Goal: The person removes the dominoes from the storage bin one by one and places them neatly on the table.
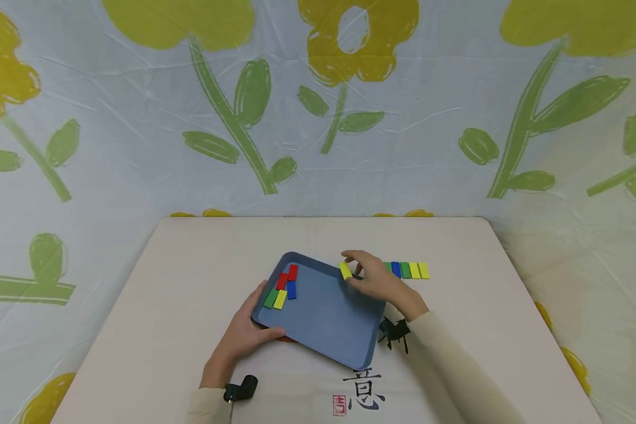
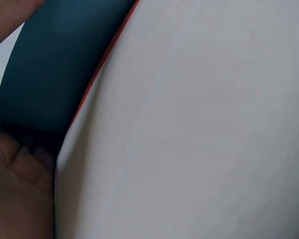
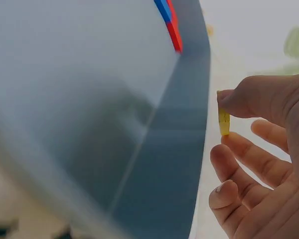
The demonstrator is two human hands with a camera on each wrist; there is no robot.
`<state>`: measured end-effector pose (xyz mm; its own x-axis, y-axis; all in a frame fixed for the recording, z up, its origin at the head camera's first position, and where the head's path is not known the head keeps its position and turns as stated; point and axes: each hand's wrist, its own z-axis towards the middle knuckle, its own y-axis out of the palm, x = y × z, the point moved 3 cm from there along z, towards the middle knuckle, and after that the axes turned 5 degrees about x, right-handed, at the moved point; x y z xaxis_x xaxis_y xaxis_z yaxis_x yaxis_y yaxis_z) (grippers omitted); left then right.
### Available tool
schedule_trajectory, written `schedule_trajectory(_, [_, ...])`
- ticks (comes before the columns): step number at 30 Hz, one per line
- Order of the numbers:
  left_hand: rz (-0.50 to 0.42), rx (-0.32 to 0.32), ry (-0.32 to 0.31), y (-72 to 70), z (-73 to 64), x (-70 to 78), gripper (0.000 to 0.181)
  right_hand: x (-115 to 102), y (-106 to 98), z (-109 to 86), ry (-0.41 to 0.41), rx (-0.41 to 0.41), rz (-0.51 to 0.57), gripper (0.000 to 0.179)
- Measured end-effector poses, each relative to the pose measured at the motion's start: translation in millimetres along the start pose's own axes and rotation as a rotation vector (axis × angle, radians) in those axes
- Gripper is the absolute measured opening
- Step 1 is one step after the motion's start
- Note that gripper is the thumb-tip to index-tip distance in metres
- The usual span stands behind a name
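In the head view my left hand (image 1: 246, 330) grips the left end of a blue-grey tray (image 1: 323, 330), thumb at the near edge and fingers along the left side. The tray sits at an angle. My right hand (image 1: 373, 275) pinches a small flat yellow block (image 1: 345, 271) by the tray's far edge. The right wrist view shows that yellow block (image 3: 224, 113) between thumb and a fingertip, other fingers loosely bent. Grouped at the tray's left are red blocks (image 1: 281, 281), a blue block (image 1: 291, 290), a green block (image 1: 271, 298) and another yellow block (image 1: 280, 299).
Right of the tray a row of blocks (image 1: 405, 270) in green, blue and yellow lies on the white table (image 1: 201, 253), partly behind my right hand. A red edge (image 2: 102, 62) shows beneath the tray. A small black object (image 1: 394, 330) is beside the tray's right side.
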<state>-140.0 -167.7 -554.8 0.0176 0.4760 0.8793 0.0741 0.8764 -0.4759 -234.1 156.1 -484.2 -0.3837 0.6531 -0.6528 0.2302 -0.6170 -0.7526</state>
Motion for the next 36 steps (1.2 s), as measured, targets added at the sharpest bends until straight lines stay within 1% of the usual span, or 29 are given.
schedule_trajectory(3, [-0.005, 0.002, -0.002, -0.4, 0.1, -0.4, 0.115, 14, -13, -6.9, 0.044, 0.031, 0.037, 0.064])
schedule_trajectory(5, [-0.006, 0.001, -0.003, -0.2, 0.2, -0.7, 0.115, 23, -21, -12.1, 0.06, 0.056, 0.041, 0.064])
schedule_trajectory(10, [-0.007, 0.004, 0.003, 1.1, -0.1, -1.6, 0.115, 48, -40, -26.0, 0.071, 0.11, 0.003, 0.065])
schedule_trajectory(16, [-0.013, 0.007, 0.005, 1.0, 0.0, -3.0, 0.115, 79, -57, -43.0, 0.149, 0.155, -0.023, 0.064])
schedule_trajectory(26, [-0.015, 0.0, -0.016, 0.7, -0.5, -1.7, 0.115, 121, -74, -67.2, 0.311, 0.176, -0.091, 0.063])
schedule_trajectory(31, [-0.023, 0.003, -0.027, 0.7, -0.8, -1.3, 0.115, 135, -80, -73.6, 0.357, 0.187, -0.109, 0.065])
schedule_trajectory(36, [-0.013, 0.002, -0.035, -0.1, -1.5, -1.0, 0.115, 143, -85, -76.1, 0.375, 0.189, -0.118, 0.066])
